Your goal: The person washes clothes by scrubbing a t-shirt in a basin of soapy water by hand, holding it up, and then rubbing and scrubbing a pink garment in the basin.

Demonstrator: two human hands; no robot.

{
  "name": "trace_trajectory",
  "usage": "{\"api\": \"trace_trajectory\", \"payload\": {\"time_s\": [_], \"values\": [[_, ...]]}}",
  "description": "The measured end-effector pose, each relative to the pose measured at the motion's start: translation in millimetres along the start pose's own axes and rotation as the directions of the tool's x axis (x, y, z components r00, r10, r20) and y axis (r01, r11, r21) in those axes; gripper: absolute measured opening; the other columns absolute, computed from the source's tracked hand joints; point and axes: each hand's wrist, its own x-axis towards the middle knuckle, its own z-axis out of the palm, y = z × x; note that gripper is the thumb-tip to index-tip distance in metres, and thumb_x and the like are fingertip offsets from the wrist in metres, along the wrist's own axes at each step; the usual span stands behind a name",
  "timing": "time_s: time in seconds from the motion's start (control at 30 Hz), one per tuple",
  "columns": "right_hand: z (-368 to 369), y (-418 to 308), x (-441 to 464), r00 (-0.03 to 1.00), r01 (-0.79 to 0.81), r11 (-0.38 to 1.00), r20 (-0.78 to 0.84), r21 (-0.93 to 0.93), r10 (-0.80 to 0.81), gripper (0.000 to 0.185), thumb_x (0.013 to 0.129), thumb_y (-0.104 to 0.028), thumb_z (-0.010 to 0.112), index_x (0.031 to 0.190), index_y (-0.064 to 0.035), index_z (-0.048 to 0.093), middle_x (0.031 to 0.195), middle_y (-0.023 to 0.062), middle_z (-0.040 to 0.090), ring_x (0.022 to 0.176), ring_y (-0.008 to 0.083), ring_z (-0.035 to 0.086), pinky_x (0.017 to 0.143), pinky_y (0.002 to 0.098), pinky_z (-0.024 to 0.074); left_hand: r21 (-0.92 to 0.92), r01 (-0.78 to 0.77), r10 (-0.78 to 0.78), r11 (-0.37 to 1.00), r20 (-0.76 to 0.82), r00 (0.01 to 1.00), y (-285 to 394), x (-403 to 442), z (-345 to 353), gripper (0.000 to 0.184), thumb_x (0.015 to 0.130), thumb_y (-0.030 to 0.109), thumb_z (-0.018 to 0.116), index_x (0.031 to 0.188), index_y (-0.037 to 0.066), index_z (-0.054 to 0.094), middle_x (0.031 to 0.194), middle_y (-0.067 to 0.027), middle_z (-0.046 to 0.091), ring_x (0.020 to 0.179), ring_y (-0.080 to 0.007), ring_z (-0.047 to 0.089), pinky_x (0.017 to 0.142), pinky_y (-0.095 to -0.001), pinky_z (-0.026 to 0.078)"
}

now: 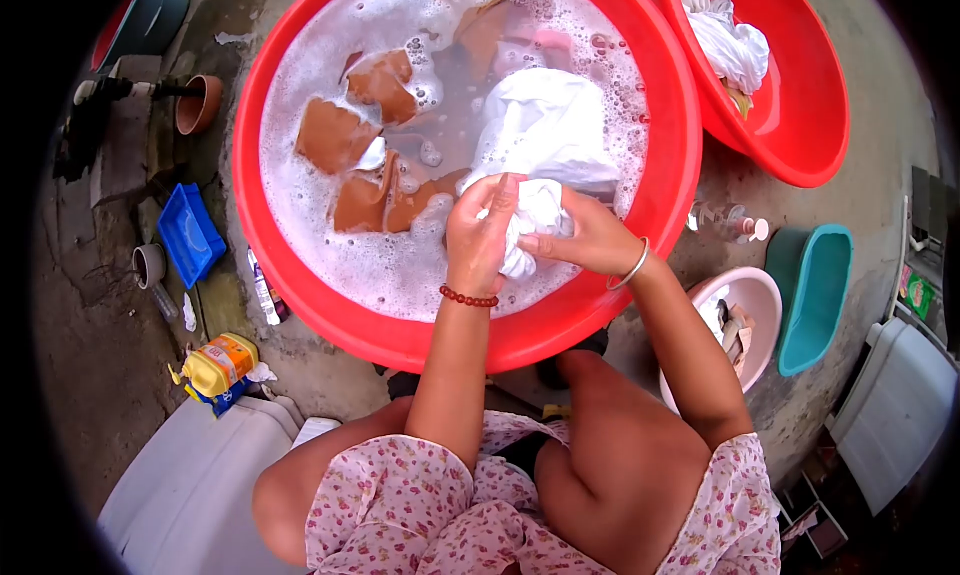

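Observation:
A large red basin [262,250] holds cloudy, foamy water. My left hand [480,233], with a red bead bracelet at its wrist, is closed on a bunched white cloth [538,215] near the basin's front side. From the right, my right hand [590,237], with a bangle, grips the same cloth, its thumb laid across it. Behind my hands the white fabric [545,125] bulges out of the water; whether it is one piece with the bunched part I cannot tell. Brown cloth [335,135] floats in several folds on the left.
At the upper right, a second red basin [815,105] holds white cloth [728,40]. A clear bottle [728,222], a teal tub [815,300] and a pink basin [763,300] stand at the right. At the left are a blue basket [190,235] and a yellow jug [218,365].

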Motion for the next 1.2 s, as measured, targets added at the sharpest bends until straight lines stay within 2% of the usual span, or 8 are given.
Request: {"api": "trace_trajectory", "payload": {"time_s": [0.4,0.53,0.6,0.7,0.73,0.9,0.97,1.2], "values": [[-37.0,-5.9,6.3,0.893,0.118,0.942,-0.448,0.316,0.038,0.029,0.080,0.003,0.055,0.108,0.0001,0.061,0.102,0.0042,0.061,0.089,0.0080,0.055,0.073,0.0233,0.0464,0.408,-0.091,-0.062,0.909,0.346,0.936,11.2,1.3,-17.5,0.031,0.086,0.029,0.064,0.093,-0.001,0.062,0.083,-0.0021,0.060,0.077,-0.0083,0.054,0.067,-0.0229,0.043],[27.6,-41.4,-11.4,0.827,0.358,0.798,-0.232,-0.485,-0.512,0.024,0.069,-0.008,0.064,0.092,-0.0057,0.063,0.084,0.0077,0.060,0.072,0.0211,0.061,0.062,0.0302,0.0484,-0.469,0.073,-0.145,0.880,-0.120,0.982,-2.9,4.0,7.6,0.032,0.094,0.031,0.049,0.092,0.000,0.057,0.081,-0.0052,0.058,0.073,-0.0127,0.055,0.068,-0.0262,0.046],[59.8,-56.9,-24.0,0.869,0.387,0.728,-0.040,-0.566,-0.493,0.018,0.068,-0.020,0.069,0.078,-0.0074,0.061,0.072,0.0066,0.052,0.058,0.0257,0.056,0.051,0.0335,0.0446,-0.692,0.387,0.081,0.609,0.540,0.838,-24.4,15.7,-18.9,0.036,0.094,0.035,0.048,0.087,0.001,0.056,0.065,-0.0060,0.054,0.061,-0.0148,0.054,0.058,-0.0298,0.046],[42.4,-25.7,4.0,0.749,0.209,0.571,-0.246,-0.794,-0.615,0.024,0.074,-0.021,0.066,0.059,-0.0066,0.054,0.059,0.0091,0.048,0.047,0.0276,0.050,0.044,0.0367,0.0390,-0.329,0.200,-0.220,0.923,-0.025,0.975,-35.8,-15.3,14.5,0.022,0.092,0.020,0.048,0.089,0.000,0.057,0.072,-0.0056,0.057,0.065,-0.0146,0.056,0.059,-0.0287,0.047],[22.0,-16.5,18.2,0.721,0.084,0.614,-0.377,-0.785,-0.582,0.027,0.077,-0.018,0.065,0.056,-0.0052,0.053,0.054,0.0115,0.046,0.046,0.0293,0.048,0.044,0.0372,0.0374,-0.627,0.256,-0.390,0.736,-0.083,0.917,3.0,-30.8,46.5,0.020,0.091,0.016,0.049,0.092,-0.001,0.058,0.079,-0.0053,0.059,0.071,-0.0140,0.058,0.062,-0.0276,0.048],[34.9,-30.9,-5.3,0.787,0.077,0.694,-0.384,-0.715,-0.483,0.024,0.074,-0.014,0.063,0.055,-0.0039,0.052,0.053,0.0117,0.046,0.048,0.0296,0.050,0.047,0.0387,0.0401,-0.539,0.279,-0.359,0.795,-0.046,0.932,-17.5,-28.5,34.6,0.023,0.091,0.023,0.051,0.092,0.001,0.059,0.087,-0.0043,0.059,0.081,-0.0122,0.058,0.068,-0.0268,0.048],[63.8,-34.6,-19.7,0.801,0.237,0.645,-0.229,-0.727,-0.553,0.020,0.069,-0.014,0.065,0.057,-0.0048,0.052,0.055,0.0094,0.048,0.049,0.0278,0.052,0.049,0.0374,0.0428,-0.594,0.516,-0.210,0.617,0.507,0.836,-70.5,4.9,-22.6,0.023,0.091,0.026,0.053,0.082,0.005,0.056,0.075,-0.0033,0.056,0.071,-0.0128,0.058,0.062,-0.0292,0.049],[13.8,-14.2,12.8,0.753,-0.065,0.634,-0.455,-0.770,-0.476,0.019,0.069,-0.019,0.063,0.057,-0.0057,0.056,0.056,0.0106,0.053,0.051,0.0276,0.055,0.048,0.0379,0.0447,-0.451,0.292,-0.308,0.843,0.039,0.951,-28.2,-34.5,39.6,0.029,0.092,0.023,0.047,0.101,-0.003,0.056,0.087,-0.0061,0.059,0.074,-0.0161,0.059,0.065,-0.0292,0.049]]}}
